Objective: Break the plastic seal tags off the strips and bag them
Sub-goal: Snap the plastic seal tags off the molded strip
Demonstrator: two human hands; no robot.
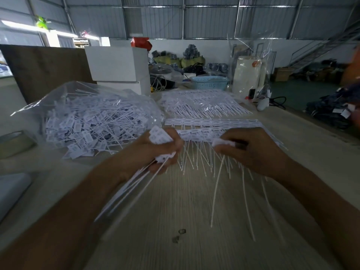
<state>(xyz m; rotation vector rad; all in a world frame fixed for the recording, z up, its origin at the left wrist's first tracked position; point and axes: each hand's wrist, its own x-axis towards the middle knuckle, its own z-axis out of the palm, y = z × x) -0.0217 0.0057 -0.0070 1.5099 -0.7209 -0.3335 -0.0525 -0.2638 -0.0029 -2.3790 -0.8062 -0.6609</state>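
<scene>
Item 1, far left: a roll of tape (16,141) lies flat at the table's left margin, near your clear plastic bag (93,117). The bag is heaped with loose seal tags, tails pointing every way; its mouth faces you and spills a few onto the table (175,201).

Item 2: your left hand (161,149) is curled round a bundle of broken-off tags (158,136), heads up at the fingers, tails slanting down-left along your forearm. Print on the heads is too blurred to read.

Item 3, centre: bare wood-grain table between your forearms runs to the near edge; two small dark scraps (179,235) lie there.

Item 4: strips of joined tags (210,126) run left to right just beyond your hands, tails hanging toward you. A further stack (202,102) sits behind.

Item 5: your right hand (251,149) pinches tag heads on the near strip, fingers bent over them.

Item 6, right: the table edge slants away toward the dark floor; a blue basket (209,82) stands at the far end.
</scene>
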